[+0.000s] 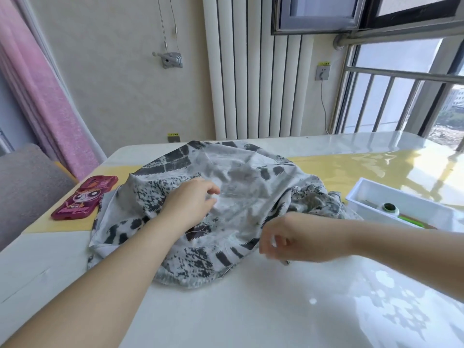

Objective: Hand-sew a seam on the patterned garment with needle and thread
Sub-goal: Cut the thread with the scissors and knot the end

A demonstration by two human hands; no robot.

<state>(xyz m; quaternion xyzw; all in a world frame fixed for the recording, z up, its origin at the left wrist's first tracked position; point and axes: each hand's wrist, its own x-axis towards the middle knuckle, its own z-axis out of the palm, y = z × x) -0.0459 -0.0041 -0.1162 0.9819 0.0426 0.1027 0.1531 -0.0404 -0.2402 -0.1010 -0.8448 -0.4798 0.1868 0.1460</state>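
Likely mid-stitch: the left hand [193,199] pinches thread [231,195] atop the garment [251,172], the right hand [288,237] at its near edge too blurred to read; next, pull the thread taut.

The garment [241,172] is thin, matt cloth, soft and creased, with a fine pale thread [229,194] across it. The worktop [263,310] is smooth and highly glossy, while the tray [371,194] is white plastic and the phone case [82,200] shiny pink.

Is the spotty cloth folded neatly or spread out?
Spread out: the patterned garment lies rumpled across the table, no neat folds.
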